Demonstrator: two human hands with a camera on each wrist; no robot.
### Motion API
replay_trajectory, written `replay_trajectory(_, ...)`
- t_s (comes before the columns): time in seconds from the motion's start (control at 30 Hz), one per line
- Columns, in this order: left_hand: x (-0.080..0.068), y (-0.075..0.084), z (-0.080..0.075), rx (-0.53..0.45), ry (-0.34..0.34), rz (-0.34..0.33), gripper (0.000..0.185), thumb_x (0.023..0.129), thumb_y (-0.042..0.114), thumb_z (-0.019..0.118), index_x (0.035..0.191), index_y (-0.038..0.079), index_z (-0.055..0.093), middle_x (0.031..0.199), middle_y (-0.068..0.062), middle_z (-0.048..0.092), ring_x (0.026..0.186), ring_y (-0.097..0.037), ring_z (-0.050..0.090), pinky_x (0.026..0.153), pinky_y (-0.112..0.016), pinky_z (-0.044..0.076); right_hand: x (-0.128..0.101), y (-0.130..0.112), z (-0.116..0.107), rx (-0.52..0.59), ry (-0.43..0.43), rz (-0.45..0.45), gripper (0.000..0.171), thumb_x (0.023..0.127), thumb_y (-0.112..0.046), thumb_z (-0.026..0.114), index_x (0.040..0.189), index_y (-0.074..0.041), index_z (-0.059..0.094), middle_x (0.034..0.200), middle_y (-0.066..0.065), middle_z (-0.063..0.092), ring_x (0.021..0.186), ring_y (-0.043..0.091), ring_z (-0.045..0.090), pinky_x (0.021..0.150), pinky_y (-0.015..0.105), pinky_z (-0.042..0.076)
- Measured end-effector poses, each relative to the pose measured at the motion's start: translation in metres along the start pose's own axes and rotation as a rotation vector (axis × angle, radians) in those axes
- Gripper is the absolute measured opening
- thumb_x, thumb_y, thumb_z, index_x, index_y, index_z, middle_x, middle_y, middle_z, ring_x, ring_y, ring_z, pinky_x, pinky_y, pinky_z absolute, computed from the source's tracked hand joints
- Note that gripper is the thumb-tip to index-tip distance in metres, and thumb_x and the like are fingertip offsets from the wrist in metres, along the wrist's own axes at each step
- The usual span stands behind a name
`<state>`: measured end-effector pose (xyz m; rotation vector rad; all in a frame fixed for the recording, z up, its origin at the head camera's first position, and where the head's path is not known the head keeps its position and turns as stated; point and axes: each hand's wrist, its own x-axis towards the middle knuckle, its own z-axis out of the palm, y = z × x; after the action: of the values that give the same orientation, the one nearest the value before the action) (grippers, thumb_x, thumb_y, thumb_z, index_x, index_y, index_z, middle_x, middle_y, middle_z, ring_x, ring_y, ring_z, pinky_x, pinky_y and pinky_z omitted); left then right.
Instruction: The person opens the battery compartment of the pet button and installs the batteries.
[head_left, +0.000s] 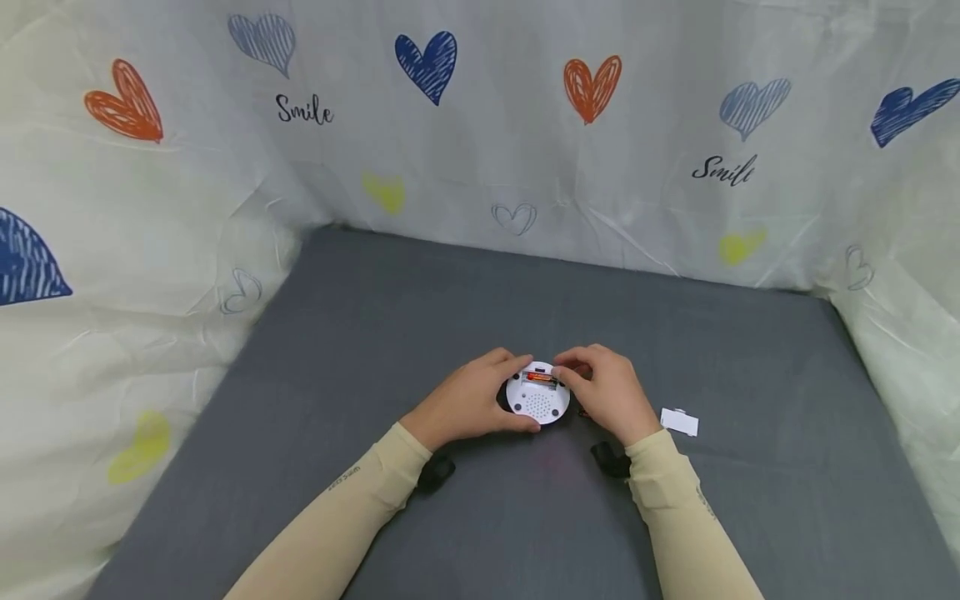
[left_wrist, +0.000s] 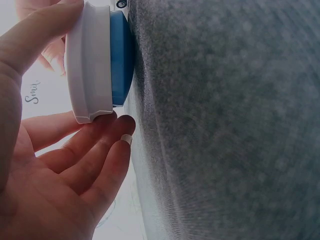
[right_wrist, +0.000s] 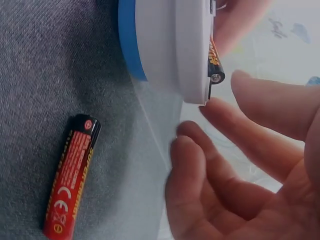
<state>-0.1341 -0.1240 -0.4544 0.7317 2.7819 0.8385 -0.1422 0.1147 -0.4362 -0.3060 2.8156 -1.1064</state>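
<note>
Device (head_left: 538, 408) pinched in left hand (head_left: 468, 398); right hand (head_left: 609, 389) loosely spread beside tilted battery (right_wrist: 215, 65); loose battery (right_wrist: 72, 175) and white cover (head_left: 679, 422) to right on worktop (head_left: 450, 283).

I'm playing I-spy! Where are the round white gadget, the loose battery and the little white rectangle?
Round white gadget (head_left: 537, 400): head view, its upturned face.
Loose battery (right_wrist: 72, 176): right wrist view, its red label.
White rectangle (head_left: 679, 422): head view, middle of its surface.
</note>
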Motion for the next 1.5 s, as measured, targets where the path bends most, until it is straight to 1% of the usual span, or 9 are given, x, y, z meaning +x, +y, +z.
replay_trajectory(0.13,-0.0039,-0.0005,0.0047,-0.025,0.005,0.003,0.097,0.083,0.059,0.090,0.160,0.013,0.054,0.135,0.000,0.064,0.111,-0.012,0.065,0.093,-0.032,0.056,-0.0014,0.0020,0.0024,0.049,-0.059,0.065,0.024,0.104,-0.029,0.073,0.124,-0.017,0.082,0.114,0.007,0.079,0.073,0.018,0.068,0.064,0.033,0.057)
replay_trajectory(0.23,-0.0042,-0.0005,0.0040,-0.036,0.014,-0.001,0.096,0.083,0.057,0.091,0.160,0.013,0.054,0.134,0.000,0.065,0.110,-0.012,0.065,0.093,-0.032,0.056,0.0002,0.0027,0.0036,0.071,-0.075,0.095,0.023,0.105,-0.032,0.073,0.121,-0.018,0.083,0.105,0.006,0.080,0.066,0.019,0.067,0.061,0.032,0.056)
replay_trajectory(0.43,-0.0011,0.0002,0.0018,-0.035,-0.004,-0.013,0.097,0.084,0.059,0.090,0.161,0.014,0.053,0.136,-0.001,0.064,0.111,-0.012,0.064,0.093,-0.031,0.056,0.0017,0.0023,0.0037,0.057,-0.065,0.121,0.022,0.104,-0.034,0.074,0.116,-0.019,0.084,0.085,0.003,0.074,0.066,0.016,0.064,0.062,0.032,0.054)
replay_trajectory(0.67,0.0006,0.0017,0.0018,-0.063,-0.020,0.001,0.097,0.083,0.054,0.093,0.160,0.010,0.053,0.134,-0.003,0.064,0.109,-0.012,0.063,0.091,-0.030,0.056,0.0027,0.0039,0.0052,0.096,-0.046,0.131,0.018,0.102,-0.031,0.076,0.108,-0.016,0.085,0.082,0.004,0.073,0.065,0.016,0.062,0.061,0.031,0.053)
replay_trajectory(0.73,0.0009,0.0023,0.0020,-0.070,-0.021,0.004,0.097,0.083,0.053,0.093,0.160,0.009,0.054,0.133,-0.003,0.064,0.108,-0.012,0.062,0.091,-0.030,0.055,0.0035,0.0049,0.0052,0.124,-0.044,0.151,0.017,0.102,-0.030,0.077,0.106,-0.015,0.085,0.080,0.004,0.072,0.065,0.016,0.062,0.061,0.031,0.053)
replay_trajectory(0.97,0.0006,0.0042,0.0030,-0.083,-0.017,0.003,0.099,0.080,0.052,0.095,0.160,0.009,0.054,0.131,-0.002,0.065,0.104,-0.010,0.061,0.086,-0.027,0.054,0.0048,0.0046,0.0066,0.295,-0.076,0.270,0.016,0.100,-0.021,0.077,0.100,-0.007,0.083,0.081,0.003,0.070,0.066,0.013,0.059,0.062,0.026,0.051)
replay_trajectory(1.17,0.0002,0.0049,0.0036,-0.074,-0.010,0.006,0.099,0.080,0.052,0.095,0.159,0.007,0.055,0.130,-0.002,0.065,0.099,-0.009,0.059,0.079,-0.023,0.053,0.0045,0.0025,0.0092,0.282,-0.069,0.240,0.015,0.098,-0.018,0.077,0.100,-0.004,0.080,0.076,0.001,0.067,0.063,0.012,0.057,0.060,0.026,0.048)
replay_trajectory(1.33,0.0002,0.0047,0.0039,-0.070,-0.013,0.012,0.099,0.080,0.051,0.096,0.159,0.008,0.055,0.130,-0.002,0.065,0.100,-0.010,0.059,0.080,-0.024,0.053,0.0047,0.0030,0.0099,0.246,-0.059,0.221,0.014,0.097,-0.019,0.078,0.098,-0.005,0.080,0.076,0.002,0.068,0.063,0.014,0.057,0.061,0.027,0.048)
replay_trajectory(1.5,0.0007,0.0029,0.0052,-0.081,-0.004,0.005,0.098,0.080,0.052,0.095,0.159,0.008,0.055,0.131,-0.002,0.065,0.102,-0.010,0.061,0.083,-0.025,0.054,0.0058,0.0051,0.0079,0.195,-0.070,0.185,0.016,0.100,-0.023,0.077,0.099,-0.008,0.081,0.081,0.005,0.072,0.068,0.016,0.060,0.063,0.029,0.049)
